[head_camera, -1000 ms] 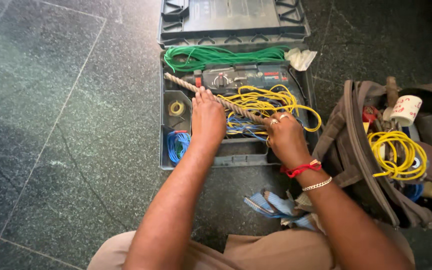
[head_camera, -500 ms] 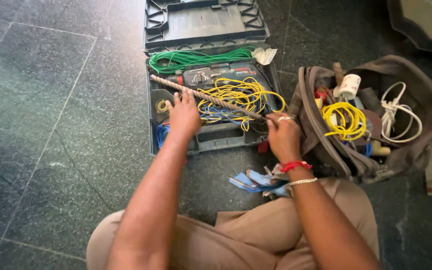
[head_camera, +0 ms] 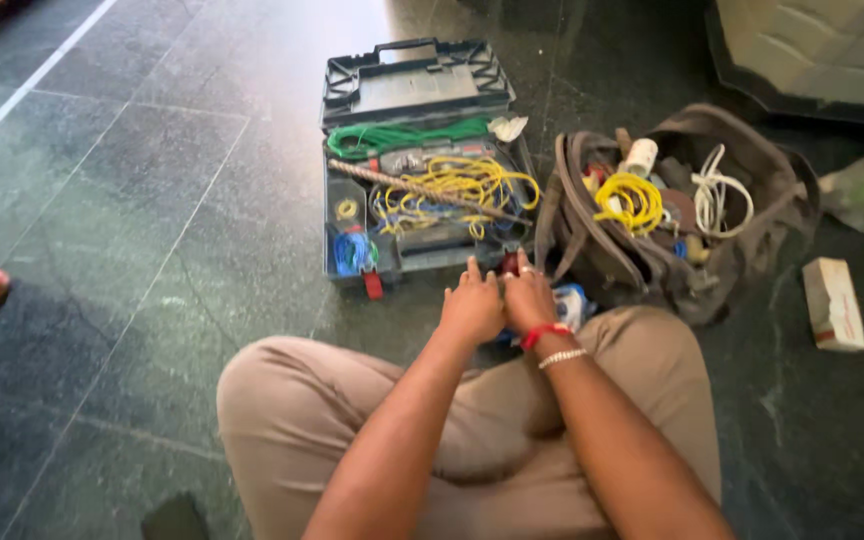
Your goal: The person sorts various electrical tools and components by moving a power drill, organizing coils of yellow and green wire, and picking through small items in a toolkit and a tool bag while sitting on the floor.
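This looks like a job site inside a building rather than a workshop: the work is laid out on a polished dark stone tile floor (head_camera: 102, 250), with no bench. An open grey tool case (head_camera: 417, 85) holds a power drill (head_camera: 422, 160) and coils of green, yellow and blue wire, and beside it sits a brown tool bag (head_camera: 752, 200) stuffed with more wire and tape.

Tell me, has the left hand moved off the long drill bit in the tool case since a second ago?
Yes. The left hand has pulled back out of the tool case toward the person, beside the right hand.
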